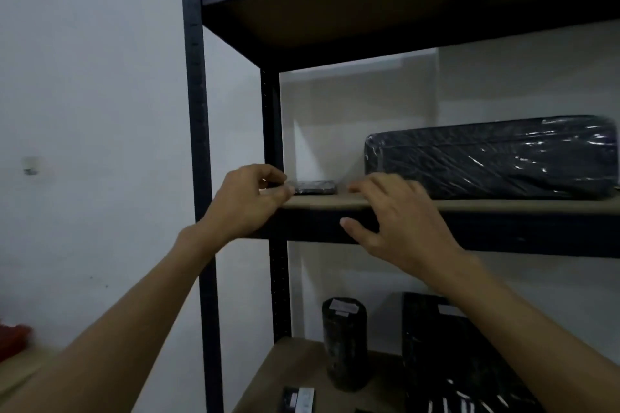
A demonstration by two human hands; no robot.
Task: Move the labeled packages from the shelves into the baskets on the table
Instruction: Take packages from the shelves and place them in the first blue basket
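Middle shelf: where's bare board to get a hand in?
Middle shelf: bare gap between small flat package and large wrapped package; the right hand hovers there. Right of that, the large package fills it. Lower shelf: crowded, cylinder and box.

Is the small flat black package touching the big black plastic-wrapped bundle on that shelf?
Apart. The head view shows pale wall between the small flat black package and the big black plastic-wrapped bundle.

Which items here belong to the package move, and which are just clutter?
Job: small flat package, pinched by left hand; large wrapped package; cylinder package; black box; small labelled package; right hand, open.
Not job: red object; wall fitting.
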